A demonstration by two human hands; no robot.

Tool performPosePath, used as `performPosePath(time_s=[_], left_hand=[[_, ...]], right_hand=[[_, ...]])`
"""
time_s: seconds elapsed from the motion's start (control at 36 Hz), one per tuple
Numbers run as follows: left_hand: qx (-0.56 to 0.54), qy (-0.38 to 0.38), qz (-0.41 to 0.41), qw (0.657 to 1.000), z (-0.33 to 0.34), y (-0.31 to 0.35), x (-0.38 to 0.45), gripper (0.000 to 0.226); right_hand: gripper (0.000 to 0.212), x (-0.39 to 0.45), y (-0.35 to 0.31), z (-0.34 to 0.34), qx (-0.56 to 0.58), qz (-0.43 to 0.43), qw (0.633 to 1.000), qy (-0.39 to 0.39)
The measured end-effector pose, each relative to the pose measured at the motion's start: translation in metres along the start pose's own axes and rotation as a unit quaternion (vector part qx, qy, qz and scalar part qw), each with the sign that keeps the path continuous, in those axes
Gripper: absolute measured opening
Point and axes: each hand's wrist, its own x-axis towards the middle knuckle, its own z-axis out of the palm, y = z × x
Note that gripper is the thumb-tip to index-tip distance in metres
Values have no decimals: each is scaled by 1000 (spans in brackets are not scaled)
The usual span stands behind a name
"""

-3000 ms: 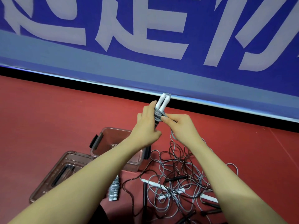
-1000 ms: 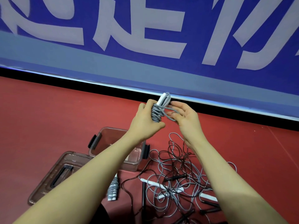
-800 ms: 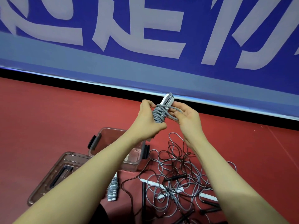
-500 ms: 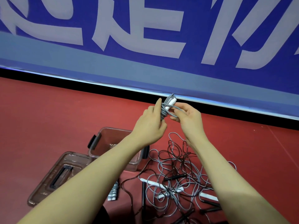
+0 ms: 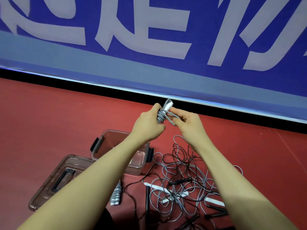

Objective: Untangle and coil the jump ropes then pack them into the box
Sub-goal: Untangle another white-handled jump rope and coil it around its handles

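Note:
Held up in front of me is a grey jump rope (image 5: 162, 115) with white handles, its cord wound round them in a tight coil. My left hand (image 5: 147, 125) grips the coil from the left. My right hand (image 5: 187, 124) pinches the loose grey cord end just right of the coil. On the red floor below lies a tangle of grey and dark ropes (image 5: 181, 178) with white and black handles. The clear brown box (image 5: 103, 141) stands open left of the tangle, partly hidden by my left forearm. A second coiled grey rope (image 5: 116, 195) lies beneath that forearm.
The box's lid (image 5: 56, 180) lies flat on the floor at the lower left. A blue banner with large pale letters (image 5: 149, 39) closes off the far side, with a black strip along its base. Red floor stretches to the left and right.
Over the last seconds my right hand carried the cord end round the handles, adding turns to the coil. Both hands stayed at the same height; the ropes on the floor did not move.

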Motion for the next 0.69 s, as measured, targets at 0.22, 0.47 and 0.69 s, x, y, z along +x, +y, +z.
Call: performPosePath(time_s=[0.22,0.47,0.69], left_hand=[[123,38,3,992,-1,-1,-2,31],[273,79,58,957,-2,2,-5,29],[-34,27,-12,999,9,6,-4,26]], right_hand=[[14,4,8,0,22,40,993,107],[13,3,7,2,50,61,987,142],[28,8,10,5,21,59,994,85]])
